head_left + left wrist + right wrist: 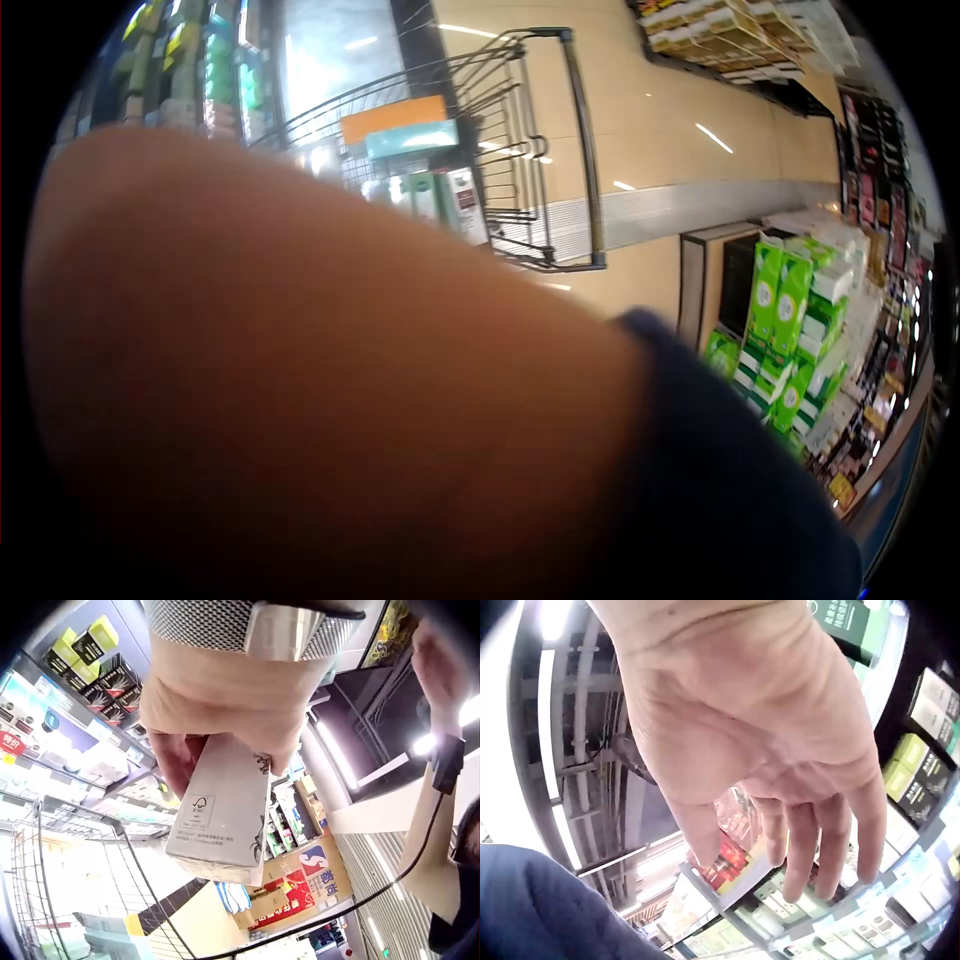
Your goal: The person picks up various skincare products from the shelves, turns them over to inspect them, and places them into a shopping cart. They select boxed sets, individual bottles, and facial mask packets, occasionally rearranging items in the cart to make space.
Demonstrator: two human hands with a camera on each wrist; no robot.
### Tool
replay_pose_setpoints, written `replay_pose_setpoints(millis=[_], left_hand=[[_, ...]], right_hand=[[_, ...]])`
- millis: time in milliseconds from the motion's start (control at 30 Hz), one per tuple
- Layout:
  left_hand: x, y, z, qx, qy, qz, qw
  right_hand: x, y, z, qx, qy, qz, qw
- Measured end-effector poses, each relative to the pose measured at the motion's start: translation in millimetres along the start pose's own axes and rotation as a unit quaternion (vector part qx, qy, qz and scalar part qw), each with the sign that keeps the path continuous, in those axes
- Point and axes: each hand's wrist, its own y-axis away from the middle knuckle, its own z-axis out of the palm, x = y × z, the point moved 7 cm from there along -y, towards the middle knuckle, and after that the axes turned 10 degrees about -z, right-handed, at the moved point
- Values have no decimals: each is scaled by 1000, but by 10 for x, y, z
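In the left wrist view the left hand (225, 712) grips a white box (221, 802) with printed text and a dark pattern along one edge. The fingers curl round its upper end, and its lower end points away from the palm. A raised right hand (439, 671) with a dark wrist strap appears at the right of that view. Up close in the right wrist view, the right hand (765, 750) has its fingers spread and loosely extended, holding nothing. A blurred bare forearm and dark sleeve fill much of the head view; neither hand is clearly visible there.
A wire shopping cart (530, 150) holds an orange box (393, 118), a light-blue box (412, 139) and other cartons. Green packs (780, 300) are stacked at the right. Shelves with boxes (915, 780) stand beyond the right hand. A cable (337, 911) crosses the left wrist view.
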Motion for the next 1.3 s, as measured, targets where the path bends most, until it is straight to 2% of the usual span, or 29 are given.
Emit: replay_pose_setpoints(millis=[133, 200, 267, 367, 400, 433, 467, 500, 567, 633, 667, 700, 733, 767, 800, 833, 867, 900, 933, 1000, 1033, 1100, 1133, 1167, 1233, 1300], left_hand=[[-32, 34, -304, 29, 6, -1, 1000], [-69, 255, -680, 95, 32, -12, 995], [-150, 641, -1270, 206, 93, -21, 974], [-355, 989, -2477, 397, 214, -8, 892], [-347, 965, -2734, 427, 236, 0, 873], [-351, 922, -2924, 449, 251, 5, 858], [-303, 835, -2995, 454, 265, 11, 851], [-234, 733, -2973, 410, 281, -21, 867], [92, 515, -2823, 387, 258, -20, 885], [-103, 292, -2872, 351, 209, -49, 912], [-29, 181, -2782, 339, 182, -50, 921], [14, 61, -2683, 311, 202, -56, 927], [-30, -104, -2591, 262, 160, -65, 950], [-78, -250, -2490, 212, 116, -73, 967], [67, -349, -2300, 198, 87, -58, 975], [218, -440, -2093, 182, 59, -43, 981], [99, -569, -1973, 148, 29, -52, 987], [-32, -668, -1852, 114, 0, -61, 992], [25, -687, -1712, 83, 40, -61, 994], [159, -652, -1613, 76, 34, -57, 995], [198, -607, -1578, 65, 25, -54, 996], [155, -505, -1632, 57, 27, -54, 997], [75, -440, -1705, 68, 37, -74, 994], [-25, -371, -1783, 80, 48, -95, 991], [-216, -206, -1925, 97, 40, -85, 991], [-406, 28, -2055, 135, 47, -112, 983]], right_hand=[[-51, -224, -175, 4, 14, -21, 1000], [31, -146, -298, 25, 21, -18, 999], [154, 138, -386, 58, 10, 4, 998], [587, 1163, -438, 207, -50, 87, 973], [845, 1491, -387, 238, -35, 127, 962], [953, 1981, -338, 344, 9, 194, 919], [1255, 2281, -169, 378, 9, 248, 892], [1434, 2632, -19, 344, -109, 298, 884], [1510, 3196, 231, 321, -111, 381, 860], [1708, 3527, 581, 386, -48, 359, 848], [1711, 3619, 633, 384, -51, 364, 847], [1695, 3735, 613, 426, -93, 335, 835], [1670, 3830, 609, 467, -135, 304, 819], [1732, 4010, 710, 482, -174, 407, 756], [1746, 4220, 740, 505, -191, 452, 710], [1797, 4405, 744, 504, -147, 437, 730], [1782, 4557, 730, 517, -160, 415, 732], [1755, 4756, 731, 505, -144, 452, 721], [1868, 4991, 857, 494, -130, 478, 715], [1959, 5458, 1072, 501, -173, 540, 654], [2159, 5798, 1314, 483, -139, 588, 634], [2049, 6105, 1374, 476, -163, 632, 589], [2383, 6502, 1838, 465, -177, 654, 570], [2506, 6715, 2066, 439, -150, 679, 569], [2265, 6660, 2041, 410, -127, 711, 557], [2488, 6939, 2510, 340, -75, 782, 517]])
